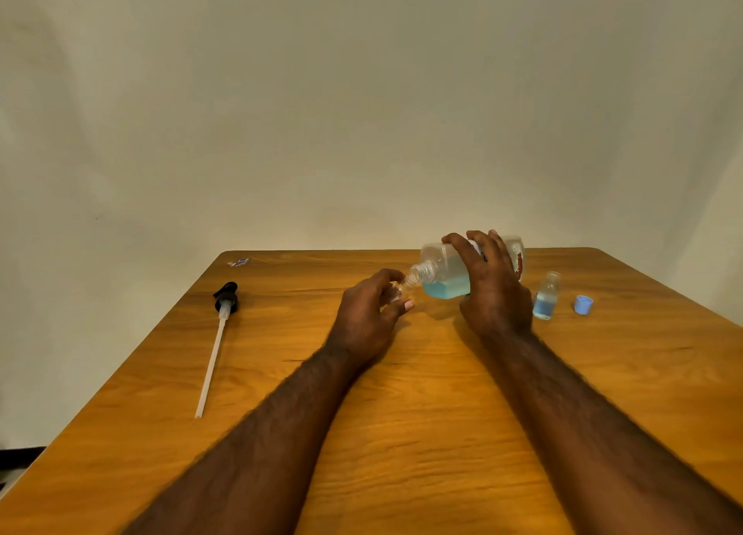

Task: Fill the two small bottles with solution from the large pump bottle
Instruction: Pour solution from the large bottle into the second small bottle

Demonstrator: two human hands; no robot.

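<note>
My right hand (pixel 492 285) grips the large clear bottle (pixel 442 271), tipped on its side above the table with its open threaded neck pointing left. Blue solution pools in its lower half. My left hand (pixel 372 315) holds a small clear bottle (pixel 402 289), mostly hidden by the fingers, its mouth right at the large bottle's neck. A second small bottle (pixel 546 296) stands uncapped to the right, partly filled with blue liquid.
A blue cap (pixel 583 305) lies right of the standing small bottle. The black pump head with its long white tube (pixel 219 335) lies on the wooden table (pixel 402 434) at the left. A small wrapper (pixel 239 261) sits at the far left corner.
</note>
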